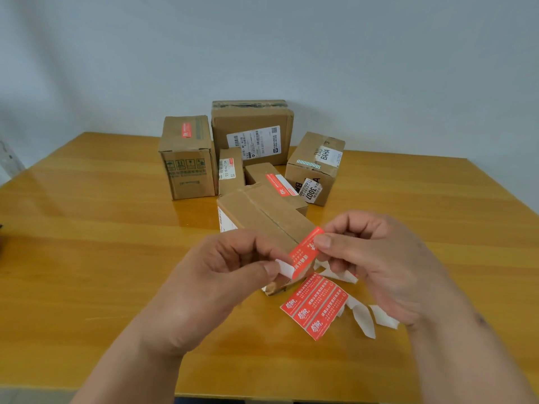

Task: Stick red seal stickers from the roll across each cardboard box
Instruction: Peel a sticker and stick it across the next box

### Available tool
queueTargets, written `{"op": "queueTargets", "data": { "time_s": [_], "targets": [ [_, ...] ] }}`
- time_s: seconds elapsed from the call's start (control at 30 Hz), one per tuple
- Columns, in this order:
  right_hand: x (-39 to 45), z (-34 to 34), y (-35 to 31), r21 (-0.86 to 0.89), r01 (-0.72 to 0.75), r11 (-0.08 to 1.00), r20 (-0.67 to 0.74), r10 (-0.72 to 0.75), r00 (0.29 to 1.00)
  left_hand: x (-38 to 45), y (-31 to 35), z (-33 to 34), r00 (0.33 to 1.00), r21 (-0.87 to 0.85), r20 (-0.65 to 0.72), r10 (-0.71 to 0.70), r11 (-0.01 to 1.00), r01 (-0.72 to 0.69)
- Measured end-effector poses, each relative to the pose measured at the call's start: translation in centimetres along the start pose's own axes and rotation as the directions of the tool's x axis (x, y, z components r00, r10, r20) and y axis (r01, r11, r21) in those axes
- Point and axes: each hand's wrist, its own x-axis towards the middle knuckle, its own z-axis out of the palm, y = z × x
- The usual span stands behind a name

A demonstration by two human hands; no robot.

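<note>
item: one red rectangular seal sticker with white print [306, 252], held at the centre of the frame, tilted from lower left to upper right, above the near end of a box. its upper right end is pinched by the thumb and fingers of the right hand [376, 258]; its lower left end, where a curl of white backing paper [284, 268] is peeled away, is pinched by the thumb and forefinger of the left hand [221, 275]. both grips are closed on the sticker.

item: long brown cardboard box with a taped centre seam [262, 217], laid on the table just behind and beneath the hands; no red sticker is seen on its visible top.

item: strip of three red seal stickers on backing [316, 306], laid flat on the table at lower centre right, just below the held sticker.

item: discarded white backing scraps [364, 316], scattered beside the strip, to its right.

item: tall brown carton with handling symbols [186, 158], upper centre left; a red sticker is borne on its top.

item: large brown carton with a white shipping label [252, 132], upper centre, at the back.

item: small upright brown box with a white label [232, 170], between the two.

item: flat brown box bearing a long red sticker [274, 179], behind the near box.

item: brown carton with black lettering and green tape [315, 167], upper centre right.

support: glossy yellow wooden table [102, 243], against a pale grey wall [379, 68].
</note>
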Motion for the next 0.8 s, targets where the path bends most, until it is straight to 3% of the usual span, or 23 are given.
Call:
{"op": "queueTargets", "data": {
  "time_s": [0.2, 0.37, 0.57, 0.63, 0.73, 0.8],
  "targets": [
    [0.7, 0.4, 0.0, -0.004, 0.066, 0.998, -0.060, -0.066, 0.996, 0.3, 0.4, -1.0, 1.000, -0.008, -0.017, 0.019, 1.000, -0.019],
    [1.2, 1.2, -0.2, -0.048, 0.144, 0.988, -0.105, -0.148, 0.983, 1.1, 0.9, -0.5, 0.978, 0.124, -0.207, -0.021, 0.991, 0.047],
    [1.8, 2.0, 0.0, -0.195, 0.214, 0.957, -0.192, -0.251, 0.949, 2.7, 0.7, -0.9, 0.943, 0.244, -0.330, -0.046, 0.961, 0.133],
    [2.1, 2.2, 0.4, -0.143, 0.216, 0.966, -0.272, -0.248, 0.930, 3.2, 0.8, -1.4, 0.914, 0.353, -0.405, 0.007, 0.924, 0.149],
    [2.4, 2.6, 1.0, 0.136, 0.207, 0.969, -0.399, -0.137, 0.907, 4.3, 0.5, -2.7, 0.839, 0.439, -0.536, 0.093, 0.879, 0.183],
    [2.4, 3.0, 1.3, 0.235, 0.180, 0.955, -0.423, -0.066, 0.903, 5.1, 0.0, -3.5, 0.823, 0.436, -0.565, 0.062, 0.869, 0.234]
  ]
}}
